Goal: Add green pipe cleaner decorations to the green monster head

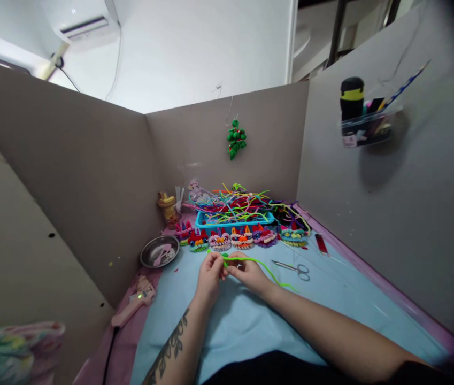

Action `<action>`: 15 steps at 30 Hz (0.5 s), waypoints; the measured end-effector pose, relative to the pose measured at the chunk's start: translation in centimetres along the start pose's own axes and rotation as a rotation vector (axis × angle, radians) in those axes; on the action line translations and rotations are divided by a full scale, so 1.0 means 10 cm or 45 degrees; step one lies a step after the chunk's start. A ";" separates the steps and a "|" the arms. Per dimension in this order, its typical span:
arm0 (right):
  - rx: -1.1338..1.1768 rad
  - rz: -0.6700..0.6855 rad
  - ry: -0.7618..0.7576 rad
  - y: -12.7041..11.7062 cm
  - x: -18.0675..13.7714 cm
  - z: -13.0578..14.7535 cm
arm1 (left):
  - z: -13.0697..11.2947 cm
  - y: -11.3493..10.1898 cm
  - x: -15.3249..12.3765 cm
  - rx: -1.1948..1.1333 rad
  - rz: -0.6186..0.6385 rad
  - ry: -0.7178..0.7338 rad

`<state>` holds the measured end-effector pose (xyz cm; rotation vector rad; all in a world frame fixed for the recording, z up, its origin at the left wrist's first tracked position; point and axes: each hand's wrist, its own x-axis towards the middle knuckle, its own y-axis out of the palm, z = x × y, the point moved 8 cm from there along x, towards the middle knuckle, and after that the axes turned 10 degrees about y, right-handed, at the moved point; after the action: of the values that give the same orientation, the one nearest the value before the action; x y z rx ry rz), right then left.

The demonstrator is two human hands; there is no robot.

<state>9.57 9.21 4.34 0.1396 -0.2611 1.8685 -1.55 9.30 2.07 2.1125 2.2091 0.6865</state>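
Observation:
Both hands meet over the light blue mat (251, 321) near its far middle. My left hand (209, 274) pinches one end of a bright green pipe cleaner (259, 262). My right hand (248, 274) is closed on the same pipe cleaner, which arcs to the right and trails down across my right wrist. Just beyond the hands stands a row of several colourful pipe-cleaner figures (241, 238). Behind them a blue basket (230, 219) overflows with loose pipe cleaners in many colours.
Scissors (294, 267) lie right of my hands. A metal bowl (159, 251) and a pink glue gun (135, 303) sit at the left. Grey partition walls enclose the desk; a green ornament (236, 139) hangs on the back one, a clear holder (365, 125) on the right one.

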 end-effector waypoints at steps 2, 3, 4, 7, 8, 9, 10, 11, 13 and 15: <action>-0.042 -0.011 0.017 0.00 0.01 -0.04 | -0.01 -0.03 0.01 -0.022 -0.043 0.023; -0.088 -0.038 0.001 -0.01 0.01 -0.03 | -0.02 -0.05 0.02 -0.033 -0.065 0.032; -0.147 -0.067 -0.035 -0.03 0.00 -0.01 | -0.03 -0.06 0.02 -0.042 -0.083 0.041; -0.412 -0.195 -0.298 -0.08 -0.10 0.20 | -0.07 -0.05 0.01 -0.032 -0.091 0.076; -0.509 -0.269 -0.412 -0.10 -0.15 0.29 | -0.08 -0.04 0.01 -0.013 -0.080 0.093; -0.602 -0.349 -0.518 -0.12 -0.21 0.38 | -0.10 -0.03 0.00 0.012 -0.064 0.110; -0.685 -0.411 -0.599 -0.12 -0.26 0.46 | -0.11 -0.01 -0.01 0.038 -0.048 0.126; -0.756 -0.444 -0.649 -0.12 -0.29 0.51 | -0.13 0.00 -0.01 0.060 -0.035 0.143; -0.845 -0.411 -0.673 -0.08 -0.29 0.54 | -0.15 0.01 -0.02 0.093 -0.027 0.168; -0.860 -0.338 -0.646 -0.06 -0.26 0.51 | -0.15 0.00 -0.03 0.094 -0.041 0.178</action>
<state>10.71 5.73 8.76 0.1696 -1.1455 1.3716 -1.96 8.57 3.36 2.1181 2.3696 0.7860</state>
